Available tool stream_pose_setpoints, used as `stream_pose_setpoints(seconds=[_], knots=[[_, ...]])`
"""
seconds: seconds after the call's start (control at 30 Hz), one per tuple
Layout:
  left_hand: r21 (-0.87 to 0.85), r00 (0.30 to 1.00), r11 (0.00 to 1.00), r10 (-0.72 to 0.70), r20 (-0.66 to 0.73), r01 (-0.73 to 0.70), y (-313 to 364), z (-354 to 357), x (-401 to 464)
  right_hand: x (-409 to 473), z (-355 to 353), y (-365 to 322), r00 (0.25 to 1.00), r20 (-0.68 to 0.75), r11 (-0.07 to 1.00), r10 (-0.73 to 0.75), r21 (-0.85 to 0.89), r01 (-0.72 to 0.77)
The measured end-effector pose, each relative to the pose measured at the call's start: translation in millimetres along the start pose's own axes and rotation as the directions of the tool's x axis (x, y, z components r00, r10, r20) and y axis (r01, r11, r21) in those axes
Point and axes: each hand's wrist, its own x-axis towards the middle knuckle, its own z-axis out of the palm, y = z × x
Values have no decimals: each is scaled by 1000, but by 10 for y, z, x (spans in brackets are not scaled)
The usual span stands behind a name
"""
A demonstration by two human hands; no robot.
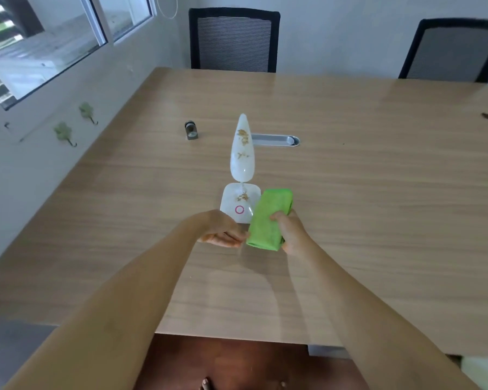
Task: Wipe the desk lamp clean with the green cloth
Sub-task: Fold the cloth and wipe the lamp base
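The right hand [289, 235] grips the folded green cloth [269, 219]; the left hand [223, 233] pinches its near edge. The desk lamp [242, 167] stands just beyond both hands on the table [378, 192], its crumb-flecked head running straight away; the cloth already overlaps its base.

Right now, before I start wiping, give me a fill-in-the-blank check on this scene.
1. The right hand grips the folded ____ cloth.
2. Brownish crumbs lie on the lamp's head and its ____.
3. The ring on the lamp base is ____.
4. Across the table stand ____ chairs.

Missing words: green; base; pink; two
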Motion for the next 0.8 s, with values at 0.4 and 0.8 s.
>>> stream_pose_setpoints(seconds=[0.4,0.8], knots=[[720,873,689,399,-279,-84,-143,-795,260,229,-23,-311,855,19,272,-518,-944,186],[846,871,499,484,-90,-190,-21,-774,534,296,254,112,759,293,-29,-582,-940,340]])
